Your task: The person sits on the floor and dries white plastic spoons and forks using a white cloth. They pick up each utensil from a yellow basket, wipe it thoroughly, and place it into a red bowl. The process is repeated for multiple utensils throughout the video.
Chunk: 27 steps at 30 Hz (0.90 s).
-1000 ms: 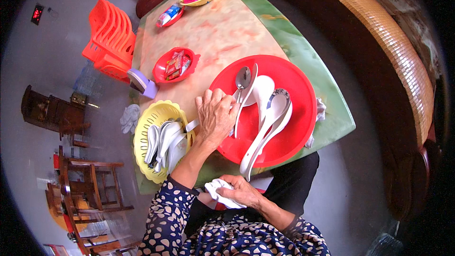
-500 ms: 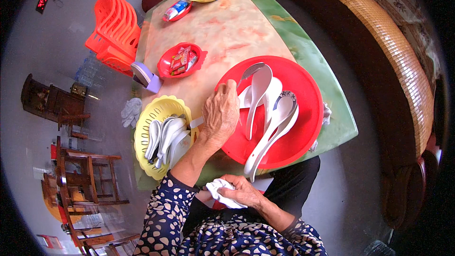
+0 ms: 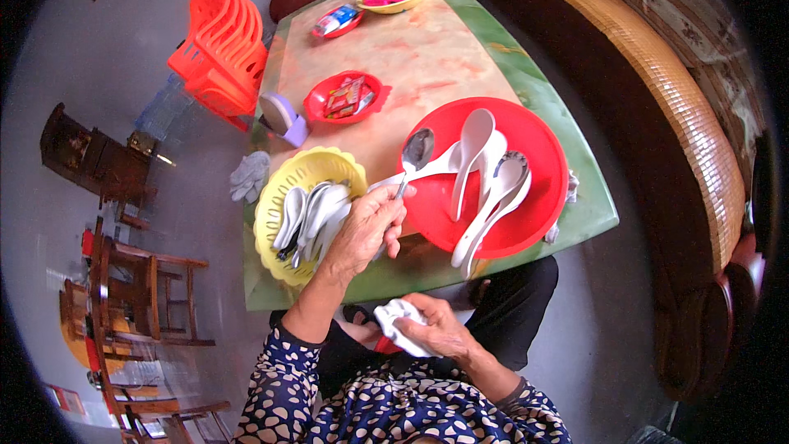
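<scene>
My left hand (image 3: 366, 228) pinches a metal spoon (image 3: 418, 146) by its handle, bowl pointing away from me, over the left rim of the red plate (image 3: 538, 144). Several white soup spoons (image 3: 477, 136) lie on that plate, some with handles past its near edge. One has a dark pattern inside its bowl. Below the table edge, near my lap, my right hand (image 3: 444, 330) is closed on a crumpled white cloth (image 3: 403, 325). Beside my left wrist stands a yellow basket (image 3: 275, 185) with more white spoons (image 3: 316, 210) in it.
Farther up the table are a red bowl of small packets (image 3: 382, 99), a purple holder (image 3: 293, 133), a small red dish (image 3: 352, 26) and a yellow basket of toy bricks (image 3: 394, 6). Grey gloves (image 3: 250, 177) lie at the left edge. Orange chairs (image 3: 218, 49) are stacked beyond.
My left hand has drawn back from the plate toward me, bringing the metal spoon off the other spoons. My right hand still holds the cloth near my lap. The view has shifted slightly.
</scene>
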Each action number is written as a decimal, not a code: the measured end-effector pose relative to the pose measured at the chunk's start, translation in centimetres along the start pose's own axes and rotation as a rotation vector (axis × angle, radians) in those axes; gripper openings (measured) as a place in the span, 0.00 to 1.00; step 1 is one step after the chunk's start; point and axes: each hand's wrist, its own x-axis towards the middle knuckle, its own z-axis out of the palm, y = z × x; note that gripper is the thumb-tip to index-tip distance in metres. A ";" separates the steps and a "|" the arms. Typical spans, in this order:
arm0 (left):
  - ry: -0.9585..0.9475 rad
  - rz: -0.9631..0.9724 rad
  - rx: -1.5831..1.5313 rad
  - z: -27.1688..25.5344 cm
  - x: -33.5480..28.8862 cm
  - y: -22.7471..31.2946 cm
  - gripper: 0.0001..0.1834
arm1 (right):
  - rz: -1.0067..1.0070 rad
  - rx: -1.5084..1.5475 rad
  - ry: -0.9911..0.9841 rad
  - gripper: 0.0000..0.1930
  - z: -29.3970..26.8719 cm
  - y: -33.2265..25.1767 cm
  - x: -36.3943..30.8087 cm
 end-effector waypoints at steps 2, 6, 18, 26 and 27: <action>0.019 0.005 -0.037 -0.9 -2.7 -0.4 0.16 | -0.161 -0.122 0.099 0.11 0.6 -1.3 -0.5; 0.042 0.048 0.027 -2.0 -7.3 -1.8 0.19 | -0.612 -0.433 0.373 0.12 2.3 -3.9 0.5; 0.284 0.218 0.153 -2.1 -13.8 -5.1 0.18 | -0.999 -0.903 0.600 0.18 6.0 -4.6 8.1; 0.259 0.064 -0.192 -2.7 -13.9 -5.4 0.21 | -1.108 -0.987 0.702 0.17 6.2 -3.9 10.1; 0.260 0.053 -0.213 -2.9 -13.9 -5.6 0.21 | -1.095 -1.045 0.587 0.18 6.1 -3.9 9.6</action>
